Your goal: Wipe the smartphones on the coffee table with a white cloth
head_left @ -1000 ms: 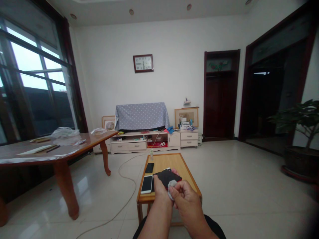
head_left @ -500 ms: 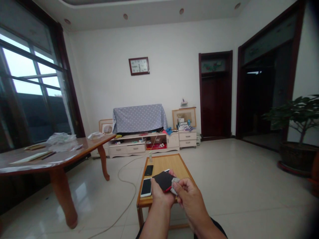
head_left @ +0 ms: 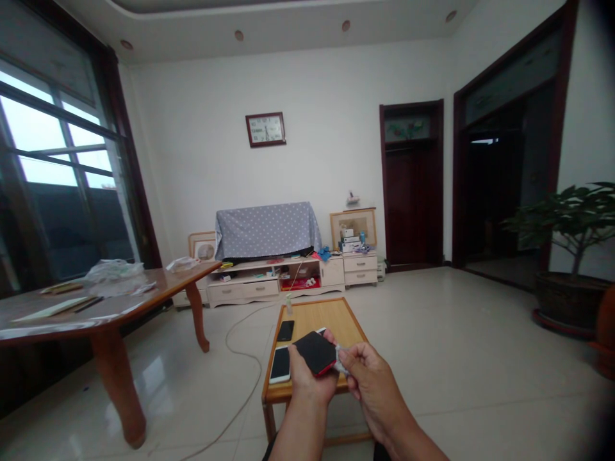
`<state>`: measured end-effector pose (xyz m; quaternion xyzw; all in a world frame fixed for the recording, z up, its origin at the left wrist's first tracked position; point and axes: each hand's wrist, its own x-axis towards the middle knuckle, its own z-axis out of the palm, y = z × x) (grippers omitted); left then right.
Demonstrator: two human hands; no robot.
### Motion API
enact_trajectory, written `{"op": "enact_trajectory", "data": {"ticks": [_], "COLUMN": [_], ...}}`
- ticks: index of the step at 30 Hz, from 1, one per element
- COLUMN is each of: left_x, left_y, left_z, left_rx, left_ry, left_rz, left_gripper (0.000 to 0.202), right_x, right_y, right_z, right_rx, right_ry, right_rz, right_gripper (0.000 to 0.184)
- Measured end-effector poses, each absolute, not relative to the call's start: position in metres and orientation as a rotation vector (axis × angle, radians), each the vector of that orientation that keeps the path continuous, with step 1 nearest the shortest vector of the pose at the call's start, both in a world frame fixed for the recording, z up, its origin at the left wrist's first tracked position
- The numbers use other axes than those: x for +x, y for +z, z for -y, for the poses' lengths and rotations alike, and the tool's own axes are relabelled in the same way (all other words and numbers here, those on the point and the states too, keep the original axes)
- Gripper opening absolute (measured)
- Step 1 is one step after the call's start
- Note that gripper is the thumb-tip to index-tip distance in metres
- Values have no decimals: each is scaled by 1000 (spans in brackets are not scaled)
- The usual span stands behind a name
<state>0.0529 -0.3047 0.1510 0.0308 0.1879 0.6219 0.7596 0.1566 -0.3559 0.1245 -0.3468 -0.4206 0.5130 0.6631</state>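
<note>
My left hand is closed around a dark smartphone with a red edge, its black face turned up. My right hand pinches a crumpled pale grey cloth at the phone's right edge; whether the cloth touches the phone there, I cannot tell. Below them stands a small wooden table. On its left side lie a white phone with a dark screen and a black phone farther back. The white end of another object shows behind the held phone, mostly hidden.
A small bottle stands at the little table's far left corner. To the left, a large wooden table carries plastic bags. A cable winds across the floor. A potted plant is at right, a low cabinet ahead.
My right hand has drawn slightly right with the cloth, and less of it overlaps the phone's edge. The left hand still holds the phone. The view has shifted slightly.
</note>
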Motion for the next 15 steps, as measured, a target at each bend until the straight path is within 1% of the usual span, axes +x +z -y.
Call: {"op": "enact_trajectory", "data": {"ticks": [4, 8, 11, 13, 15], "left_x": [53, 49, 44, 41, 39], "left_y": [147, 147, 148, 149, 150], "left_z": [305, 303, 300, 299, 299], "left_rx": [113, 147, 170, 185, 201], "left_ry": [1344, 1363, 1314, 1284, 1273], "left_rz": [-390, -379, -394, -423, -458], "left_gripper": [59, 59, 55, 47, 40], "right_x": [155, 154, 154, 153, 154], "right_y": [118, 113, 110, 110, 111], "right_z": [360, 360, 361, 362, 364], "right_rx": [-797, -795, -800, -812, -824], "right_ry": [1229, 1249, 1279, 1305, 1300], "right_rz": [991, 877, 870, 893, 923], "right_gripper": [44, 43, 45, 47, 45]}}
